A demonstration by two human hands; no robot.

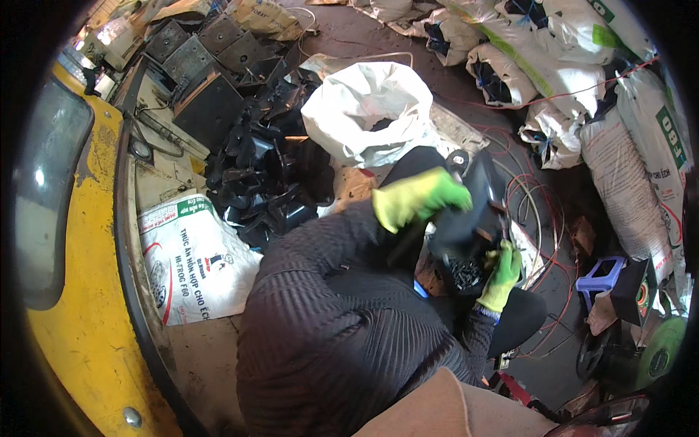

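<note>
While a grey floor (357, 33) shows in the gaps, goods crowd the room on nearly every side. A scuffed yellow panel (87, 313) with a dark window curves along the left edge, and beside it a printed white sack (200, 255) lies flat. Square metal blocks (186, 65) stand at the upper left, above a heap of glossy black parts (266, 171). Next to that heap, a white sack (368, 95) gapes upward, dark pieces inside. Stuffed sacks (626, 189) line the right side; thin red cords (557, 211) loop over the floor near a purple stand (606, 273).

The black piece (477, 191) is at the person's lap, between the two gloved hands and above small black bits (466, 273). It looks smooth, dark and broad, its outline softened by blur. The left hand (422, 197), in a yellow-green glove, reaches against its upper left side; blur hides whether the fingers grip. The right hand (502, 278) has its fingers bent at the lower right edge, but I cannot tell whether they pinch it.
</note>
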